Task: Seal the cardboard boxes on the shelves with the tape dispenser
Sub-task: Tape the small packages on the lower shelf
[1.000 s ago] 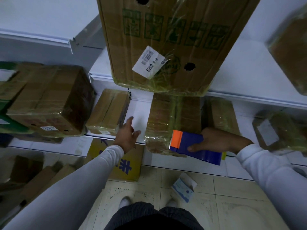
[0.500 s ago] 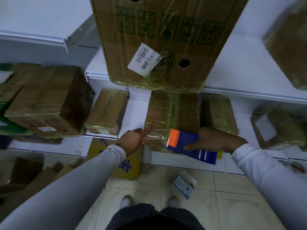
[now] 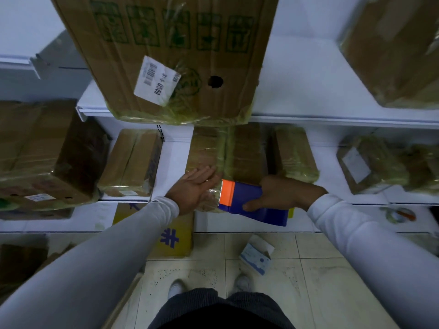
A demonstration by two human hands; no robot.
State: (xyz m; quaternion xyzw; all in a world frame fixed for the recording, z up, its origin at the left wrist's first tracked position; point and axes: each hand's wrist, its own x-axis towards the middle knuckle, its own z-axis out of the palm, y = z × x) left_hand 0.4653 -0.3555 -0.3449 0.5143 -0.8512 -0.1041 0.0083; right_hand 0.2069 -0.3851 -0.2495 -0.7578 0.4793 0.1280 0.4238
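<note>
Head view: left hand (image 3: 194, 188) moved from the bare shelf onto the middle box (image 3: 228, 157), fingers now spread flat, pressing. Right hand (image 3: 282, 193) kept gripping the tape dispenser (image 3: 244, 200) at that box's front edge, so taping probably comes next.

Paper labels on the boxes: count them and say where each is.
4: large white label on the top box; small label far left; small label next box; pale label right. More may be hidden.

hidden and cut-off parts around the blue-and-orange tape dispenser (image 3: 240, 199)

its tape roll is unseen; the right hand (image 3: 282, 193) covers its rear; the large brown cardboard box (image 3: 166, 55) above runs past the top edge.
</note>
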